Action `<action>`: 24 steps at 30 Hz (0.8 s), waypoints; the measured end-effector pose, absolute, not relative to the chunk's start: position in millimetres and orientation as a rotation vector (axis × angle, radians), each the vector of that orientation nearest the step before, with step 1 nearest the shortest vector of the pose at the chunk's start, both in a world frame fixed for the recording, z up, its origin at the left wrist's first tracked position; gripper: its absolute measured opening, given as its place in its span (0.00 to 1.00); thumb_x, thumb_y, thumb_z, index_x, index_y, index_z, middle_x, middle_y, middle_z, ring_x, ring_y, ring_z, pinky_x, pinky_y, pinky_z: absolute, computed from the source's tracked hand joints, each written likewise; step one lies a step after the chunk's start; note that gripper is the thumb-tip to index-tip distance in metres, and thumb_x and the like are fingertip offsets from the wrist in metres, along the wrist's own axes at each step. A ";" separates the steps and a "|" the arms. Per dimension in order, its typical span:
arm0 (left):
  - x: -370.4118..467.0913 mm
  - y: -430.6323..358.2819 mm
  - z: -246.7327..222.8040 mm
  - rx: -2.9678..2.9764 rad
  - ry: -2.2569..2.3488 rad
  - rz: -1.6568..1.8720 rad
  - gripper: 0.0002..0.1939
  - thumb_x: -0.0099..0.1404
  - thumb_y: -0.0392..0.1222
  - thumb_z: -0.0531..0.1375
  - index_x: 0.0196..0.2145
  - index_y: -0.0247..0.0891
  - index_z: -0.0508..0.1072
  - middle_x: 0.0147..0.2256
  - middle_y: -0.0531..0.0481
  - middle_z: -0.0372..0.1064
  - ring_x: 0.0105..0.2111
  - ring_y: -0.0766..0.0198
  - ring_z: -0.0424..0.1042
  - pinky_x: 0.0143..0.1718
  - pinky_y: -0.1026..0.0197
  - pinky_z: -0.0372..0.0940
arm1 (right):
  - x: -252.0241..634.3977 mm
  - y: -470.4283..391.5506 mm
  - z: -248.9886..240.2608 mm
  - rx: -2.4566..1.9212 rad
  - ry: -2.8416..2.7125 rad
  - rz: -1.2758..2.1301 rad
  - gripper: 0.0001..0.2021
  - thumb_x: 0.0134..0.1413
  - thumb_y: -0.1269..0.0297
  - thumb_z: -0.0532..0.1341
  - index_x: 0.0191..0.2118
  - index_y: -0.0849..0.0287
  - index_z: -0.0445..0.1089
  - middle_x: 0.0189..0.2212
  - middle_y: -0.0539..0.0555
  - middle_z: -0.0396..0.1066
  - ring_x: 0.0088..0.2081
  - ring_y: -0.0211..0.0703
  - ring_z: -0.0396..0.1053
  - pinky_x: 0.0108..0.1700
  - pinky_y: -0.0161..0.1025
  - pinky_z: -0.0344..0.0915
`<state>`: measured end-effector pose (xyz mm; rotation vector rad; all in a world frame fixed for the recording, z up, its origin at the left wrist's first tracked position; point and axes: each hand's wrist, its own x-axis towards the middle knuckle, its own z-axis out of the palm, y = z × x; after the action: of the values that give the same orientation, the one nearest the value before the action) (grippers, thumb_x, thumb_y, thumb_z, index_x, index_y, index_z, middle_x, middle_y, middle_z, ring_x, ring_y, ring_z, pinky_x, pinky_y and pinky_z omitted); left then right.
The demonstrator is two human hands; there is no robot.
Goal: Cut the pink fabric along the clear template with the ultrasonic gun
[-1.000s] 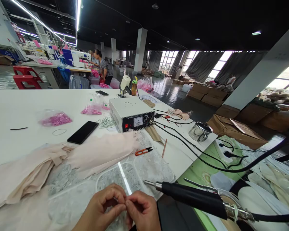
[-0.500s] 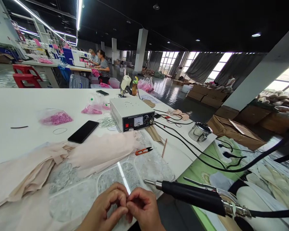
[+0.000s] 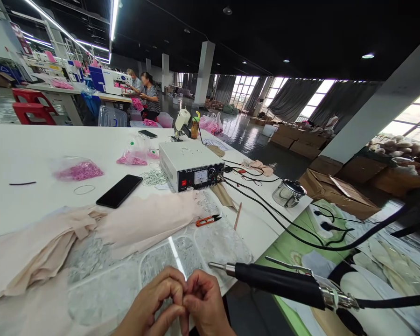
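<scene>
My left hand (image 3: 161, 298) and my right hand (image 3: 206, 301) meet at the fingertips low in the middle, over the front edge of a grey marbled mat (image 3: 105, 294). Both are pinched closed; whatever lies between the fingers is too small or hidden to name. Just right of them, a black handheld tool (image 3: 276, 280) points its metal tip left. Beige fabric pieces (image 3: 150, 219) lie beyond and left of the hands. Orange snips (image 3: 208, 220) rest on the mat's far part.
A white control box (image 3: 192, 163) with black cables stands mid-table. Around it are a black phone (image 3: 119, 191), bags of pink pieces (image 3: 79, 170), pale bands (image 3: 153, 177) and a lidded metal pot (image 3: 289, 192). A green surface (image 3: 290, 242) holds a power strip. Two people sit far off.
The view has shifted slightly, with the far left objects a little further left. My hands stay together, and the fingers of both have moved slightly.
</scene>
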<state>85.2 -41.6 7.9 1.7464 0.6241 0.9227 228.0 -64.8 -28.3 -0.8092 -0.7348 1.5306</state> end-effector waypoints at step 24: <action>80.2 -24.0 3.0 1.364 0.525 0.732 0.15 0.71 0.56 0.60 0.36 0.44 0.77 0.40 0.51 0.71 0.28 0.63 0.76 0.39 0.58 0.73 | 229.4 -59.1 -38.3 -0.797 -0.671 1.494 0.29 0.33 0.40 0.74 0.22 0.55 0.59 0.11 0.47 0.66 0.08 0.32 0.58 0.10 0.28 0.53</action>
<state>80.2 -24.0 3.0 1.3643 0.5246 0.7323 229.4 -59.1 -38.3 -0.7974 -0.6711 1.4943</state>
